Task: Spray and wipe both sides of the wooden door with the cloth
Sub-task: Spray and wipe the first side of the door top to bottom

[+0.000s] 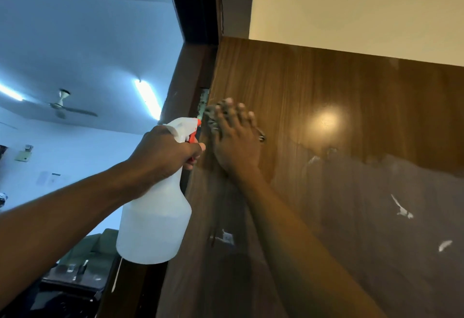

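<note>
- Left hand [165, 152], frame centre-left: closed around neck of white translucent plastic spray bottle [155, 222].
- Right hand [234, 139], centre: fingers spread flat, pressing dark grey cloth [212, 117] against glossy brown wooden door [351, 107].

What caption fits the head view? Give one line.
Right hand presses cloth against wooden door; left hand holds spray bottle.

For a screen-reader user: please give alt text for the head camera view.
The right hand presses a dark cloth flat against the upper wooden door near its hinge edge. The left hand holds a white spray bottle beside it.
</note>
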Action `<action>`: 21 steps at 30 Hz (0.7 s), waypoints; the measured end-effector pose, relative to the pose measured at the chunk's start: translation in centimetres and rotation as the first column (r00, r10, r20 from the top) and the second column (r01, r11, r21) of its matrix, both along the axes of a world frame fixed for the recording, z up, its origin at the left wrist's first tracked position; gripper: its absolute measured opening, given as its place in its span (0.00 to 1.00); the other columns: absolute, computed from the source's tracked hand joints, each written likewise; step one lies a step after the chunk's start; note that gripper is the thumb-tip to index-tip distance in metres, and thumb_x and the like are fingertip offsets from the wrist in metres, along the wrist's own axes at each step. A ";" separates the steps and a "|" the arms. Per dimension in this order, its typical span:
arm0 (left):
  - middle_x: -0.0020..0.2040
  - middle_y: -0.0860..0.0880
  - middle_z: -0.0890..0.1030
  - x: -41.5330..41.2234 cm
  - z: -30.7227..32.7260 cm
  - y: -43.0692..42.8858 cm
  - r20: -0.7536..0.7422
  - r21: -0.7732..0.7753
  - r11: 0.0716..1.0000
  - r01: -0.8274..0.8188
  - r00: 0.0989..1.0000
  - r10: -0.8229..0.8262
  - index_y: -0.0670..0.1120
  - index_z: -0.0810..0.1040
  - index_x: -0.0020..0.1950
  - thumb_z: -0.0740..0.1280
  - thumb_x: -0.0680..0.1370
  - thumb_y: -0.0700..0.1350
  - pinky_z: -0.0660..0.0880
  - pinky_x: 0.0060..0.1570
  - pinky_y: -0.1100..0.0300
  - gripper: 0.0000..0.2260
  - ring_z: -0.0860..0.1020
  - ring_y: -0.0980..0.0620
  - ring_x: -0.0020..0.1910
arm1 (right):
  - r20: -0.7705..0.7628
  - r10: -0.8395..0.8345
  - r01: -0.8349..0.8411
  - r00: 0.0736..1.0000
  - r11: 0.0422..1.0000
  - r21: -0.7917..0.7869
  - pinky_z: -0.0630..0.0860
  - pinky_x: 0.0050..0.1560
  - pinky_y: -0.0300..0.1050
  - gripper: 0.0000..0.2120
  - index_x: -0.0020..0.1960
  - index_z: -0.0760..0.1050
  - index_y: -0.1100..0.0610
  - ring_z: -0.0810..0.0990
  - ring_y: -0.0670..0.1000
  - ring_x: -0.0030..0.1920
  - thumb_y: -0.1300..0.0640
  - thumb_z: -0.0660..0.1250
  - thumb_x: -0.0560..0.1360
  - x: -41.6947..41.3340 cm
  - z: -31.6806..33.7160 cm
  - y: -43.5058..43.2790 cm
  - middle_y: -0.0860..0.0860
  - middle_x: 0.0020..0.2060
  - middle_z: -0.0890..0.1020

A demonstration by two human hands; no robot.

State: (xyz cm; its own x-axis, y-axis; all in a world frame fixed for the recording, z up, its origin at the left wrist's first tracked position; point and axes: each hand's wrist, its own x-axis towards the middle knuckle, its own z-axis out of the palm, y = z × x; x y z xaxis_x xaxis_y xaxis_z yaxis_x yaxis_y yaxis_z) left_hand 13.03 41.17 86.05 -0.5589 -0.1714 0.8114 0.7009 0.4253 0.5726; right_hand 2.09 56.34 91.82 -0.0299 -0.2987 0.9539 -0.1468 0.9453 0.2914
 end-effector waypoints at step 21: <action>0.46 0.48 0.80 0.5 0.3 10.0 0.030 -0.075 0.987 0.144 0.989 -0.142 0.44 0.75 0.55 0.67 0.76 0.51 0.76 0.47 0.58 0.14 0.80 0.52 0.41 | -0.013 0.000 0.001 1.000 0.998 0.059 0.55 0.79 0.58 0.25 0.77 0.64 0.51 0.57 0.56 0.79 0.44 0.55 0.83 1.1 -5.8 10.2 0.52 0.78 0.63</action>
